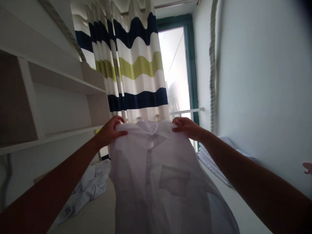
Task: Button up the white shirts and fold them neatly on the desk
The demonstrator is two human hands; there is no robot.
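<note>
A white collared shirt [156, 182] hangs in front of me, its buttoned front and chest pocket facing my way. My left hand [110, 130] pinches the shirt at its left shoulder, thumb on the near side. At the other shoulder my right hand [186, 126] grips the cloth between thumb and curled fingers. The collar spreads between the two hands, and the lower hem runs out of view at the bottom. Part of the surface below is hidden behind the shirt.
Crumpled white cloth [94, 182] lies on the pale surface [97, 211] at left. Folded white garments [216, 165] are stacked at right against the wall [258, 81]. White shelves [65, 78] stand at left. A striped curtain [138, 65] partly covers the window [176, 65].
</note>
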